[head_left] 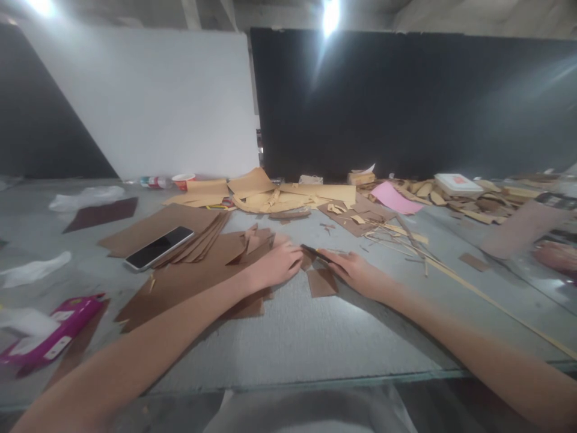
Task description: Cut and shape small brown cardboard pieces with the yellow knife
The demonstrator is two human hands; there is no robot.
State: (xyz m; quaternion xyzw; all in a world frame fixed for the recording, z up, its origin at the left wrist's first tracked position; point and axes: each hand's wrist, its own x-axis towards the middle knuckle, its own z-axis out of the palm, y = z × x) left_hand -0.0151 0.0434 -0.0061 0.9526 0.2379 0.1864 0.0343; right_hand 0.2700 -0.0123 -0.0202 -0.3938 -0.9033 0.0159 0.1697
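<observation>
My right hand [358, 273] is closed around a slim dark tool [315, 252], perhaps a cutter; its kind is not clear. The tool points left toward my left hand [279, 264], whose fingers are curled at its far end. What those fingers hold, if anything, is hidden. Under the tool, small brown pieces [322, 282] lie on the grey tabletop [288, 349]. Larger brown sheets [180, 294] spread out in overlapping layers below and left of my left wrist.
A phone [160, 248] rests on stacked brown sheets. To the left are a magenta tissue pack [56, 331] and a crumpled white tissue [38, 269]. Yellowish scraps [315, 193], a pink sheet [396, 198] and a white box [457, 183] line the back. Thin strips [478, 294] run rightward.
</observation>
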